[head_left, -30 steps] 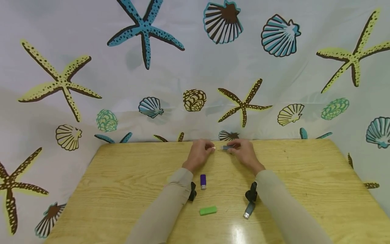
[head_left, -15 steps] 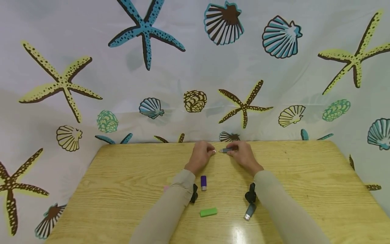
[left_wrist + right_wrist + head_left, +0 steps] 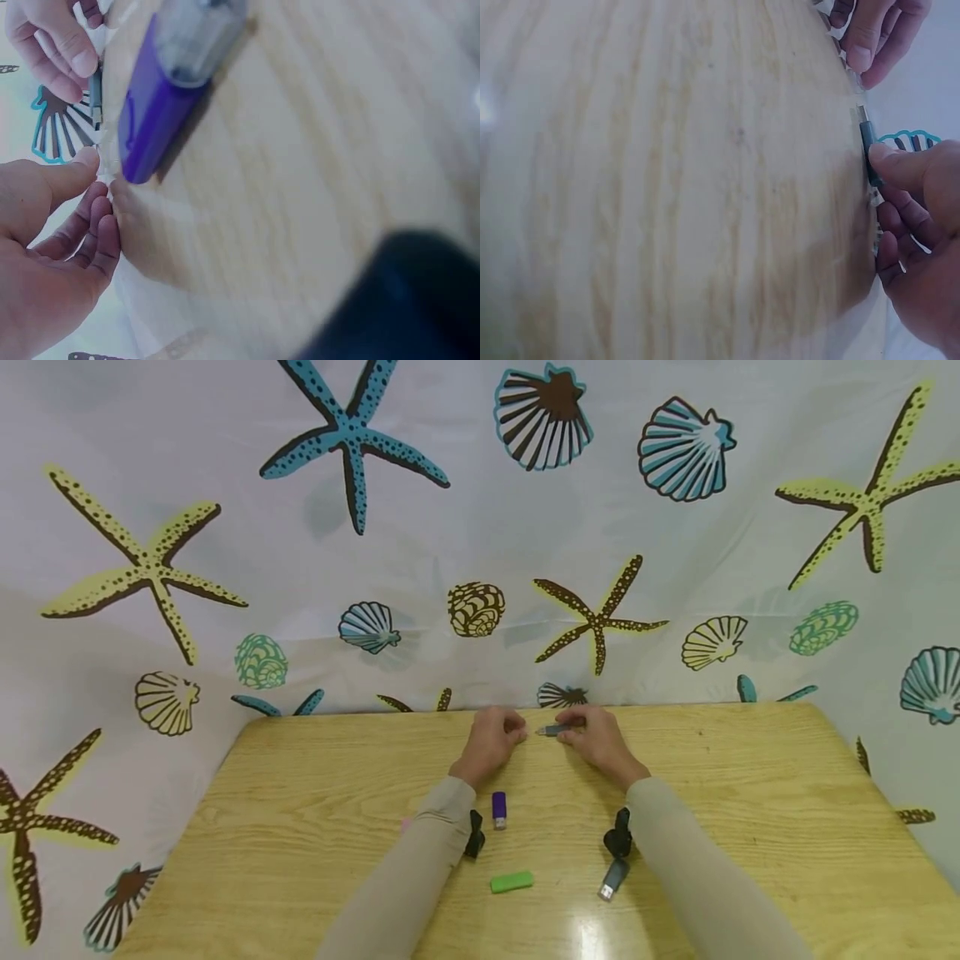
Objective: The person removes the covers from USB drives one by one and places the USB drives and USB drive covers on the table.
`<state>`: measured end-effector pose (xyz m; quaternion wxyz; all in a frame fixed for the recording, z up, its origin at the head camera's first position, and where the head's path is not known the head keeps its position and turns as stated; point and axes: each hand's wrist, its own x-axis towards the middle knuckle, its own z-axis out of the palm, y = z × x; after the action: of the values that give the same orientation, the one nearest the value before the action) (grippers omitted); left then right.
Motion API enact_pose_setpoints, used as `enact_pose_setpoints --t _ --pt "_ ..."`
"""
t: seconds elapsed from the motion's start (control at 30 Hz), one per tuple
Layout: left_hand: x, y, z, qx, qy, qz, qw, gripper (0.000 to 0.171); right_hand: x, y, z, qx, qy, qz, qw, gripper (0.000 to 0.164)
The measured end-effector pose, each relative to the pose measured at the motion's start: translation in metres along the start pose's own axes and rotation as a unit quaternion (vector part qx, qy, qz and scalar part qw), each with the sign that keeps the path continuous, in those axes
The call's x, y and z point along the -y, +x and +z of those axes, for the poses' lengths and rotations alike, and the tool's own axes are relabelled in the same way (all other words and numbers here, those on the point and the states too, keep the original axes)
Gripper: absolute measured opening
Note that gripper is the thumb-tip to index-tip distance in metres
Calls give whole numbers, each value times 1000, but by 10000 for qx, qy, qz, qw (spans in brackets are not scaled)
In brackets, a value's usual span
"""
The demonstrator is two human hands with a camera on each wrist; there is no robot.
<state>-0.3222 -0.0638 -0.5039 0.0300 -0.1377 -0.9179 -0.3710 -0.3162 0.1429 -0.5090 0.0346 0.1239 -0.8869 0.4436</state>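
Observation:
Near the far edge of the table, my left hand (image 3: pixel 489 745) pinches a small clear cap (image 3: pixel 858 79) between thumb and fingertips, mostly hidden by them. Facing it, my right hand (image 3: pixel 600 745) grips a grey-blue USB flash drive (image 3: pixel 551 730), its metal plug pointing left at the cap. A short gap separates plug and cap. Between the forearms lies a purple USB flash drive (image 3: pixel 499 810); the left wrist view shows a clear cover over its plug end.
A green stick-shaped drive (image 3: pixel 512 882) lies nearer the front. Beside the right wrist's black camera mount (image 3: pixel 618 835) is another grey USB drive (image 3: pixel 613 879). Something pink (image 3: pixel 406 823) peeks from behind the left sleeve. A shell-printed cloth (image 3: pixel 420 543) hangs behind the wooden table (image 3: pixel 330 777).
Both hands keep their grips. Since a second ago, the flash drive in my right hand has shifted slightly toward my left hand, with its plug now more visible.

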Motion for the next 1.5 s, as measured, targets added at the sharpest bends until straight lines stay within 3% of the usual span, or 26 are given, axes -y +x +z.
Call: enact_pose_setpoints --t 0.33,0.63,0.97,1.33,1.5 --pt "0 -15 -13 110 -262 139 9995 19 8 -16 -19 142 278 -28 9995 25" --pt "-6 -29 -25 298 -959 159 9948 21 22 -31 -35 170 218 -7 9996 27" --pt "-14 -50 -31 157 -1376 383 9896 23 34 -55 -48 -242 -26 -527 9983 28" --pt "-20 -73 -35 -136 -1753 570 9828 26 43 -83 -57 -520 -29 -522 9973 30" --pt "-27 -81 -38 -167 -2098 721 9749 29 48 -98 -62 -735 -69 -588 9955 30"
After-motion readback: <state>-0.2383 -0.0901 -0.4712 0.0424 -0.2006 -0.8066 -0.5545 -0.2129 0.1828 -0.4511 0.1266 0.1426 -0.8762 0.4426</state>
